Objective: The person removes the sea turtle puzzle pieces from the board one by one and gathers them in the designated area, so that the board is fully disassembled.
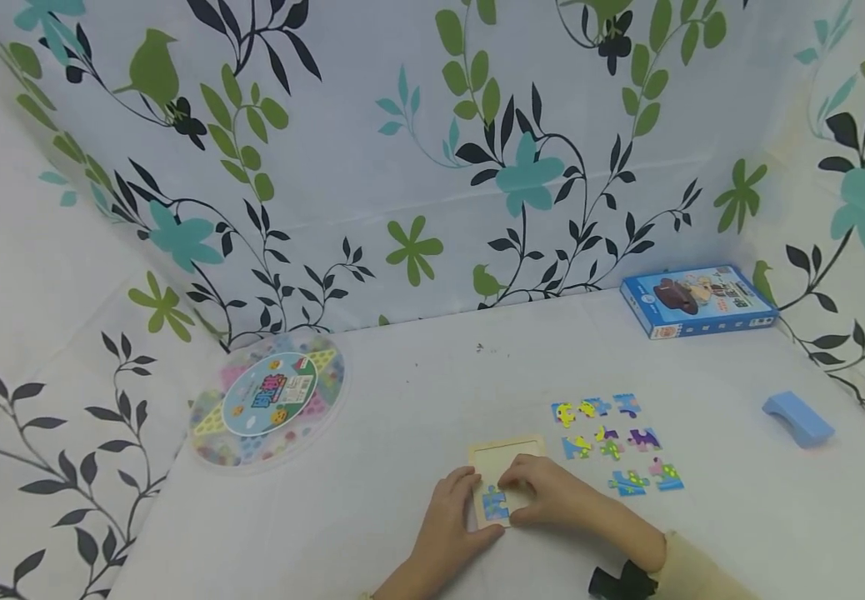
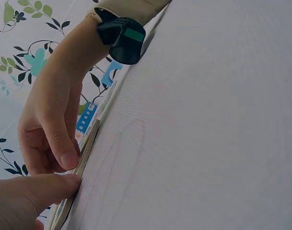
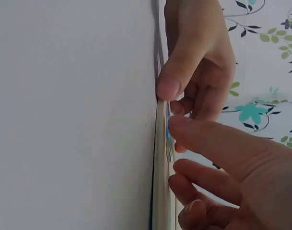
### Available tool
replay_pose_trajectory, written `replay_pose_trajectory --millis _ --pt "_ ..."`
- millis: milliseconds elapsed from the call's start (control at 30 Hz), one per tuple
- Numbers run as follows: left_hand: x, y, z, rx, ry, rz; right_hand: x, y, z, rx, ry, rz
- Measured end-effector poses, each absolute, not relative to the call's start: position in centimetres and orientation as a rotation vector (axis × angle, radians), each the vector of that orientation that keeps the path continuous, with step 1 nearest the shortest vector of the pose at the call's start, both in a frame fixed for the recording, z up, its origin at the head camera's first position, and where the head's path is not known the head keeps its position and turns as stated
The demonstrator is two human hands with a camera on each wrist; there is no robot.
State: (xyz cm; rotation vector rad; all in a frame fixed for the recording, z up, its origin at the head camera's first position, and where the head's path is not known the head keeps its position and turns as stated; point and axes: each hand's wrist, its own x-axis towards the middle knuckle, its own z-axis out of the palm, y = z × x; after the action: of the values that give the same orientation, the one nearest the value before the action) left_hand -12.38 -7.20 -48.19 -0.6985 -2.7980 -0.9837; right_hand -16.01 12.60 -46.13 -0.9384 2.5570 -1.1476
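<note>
A small wooden puzzle tray point(image 1: 505, 454) lies on the white table in the head view, with blue-and-pink puzzle pieces point(image 1: 495, 503) in its lower left corner. My left hand point(image 1: 447, 527) grips the tray, fingers along its left side and thumb at its near edge. Over the tray's right part, my right hand point(image 1: 558, 496) is bent, its fingers curled. In the right wrist view its thumb point(image 3: 181, 122) meets the edge of a blue puzzle piece point(image 3: 168, 132) that it seems to pinch; the other fingertips partly hide the contact. Loose puzzle pieces point(image 1: 611, 448) lie right of the tray.
A round clear case of colourful beads point(image 1: 331, 396) lies at the left. A blue box point(image 1: 702, 300) rests at the back right against the patterned cloth point(image 1: 417, 167). Nearer on the right is a blue arched block point(image 1: 798, 418).
</note>
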Motion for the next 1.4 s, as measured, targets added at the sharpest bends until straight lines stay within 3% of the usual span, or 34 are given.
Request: replay_pose_trajectory --millis 900,1400 --pt "-12.5 -7.1 -48.2 -0.695 -2.791 -1.011 -15.3 11.5 -46.5 -0.82 2.476 -1.336" --pt "-12.6 -7.3 -48.5 -0.706 -2.802 -0.979 -15.3 13.2 -46.1 -0.918 2.587 -1.366"
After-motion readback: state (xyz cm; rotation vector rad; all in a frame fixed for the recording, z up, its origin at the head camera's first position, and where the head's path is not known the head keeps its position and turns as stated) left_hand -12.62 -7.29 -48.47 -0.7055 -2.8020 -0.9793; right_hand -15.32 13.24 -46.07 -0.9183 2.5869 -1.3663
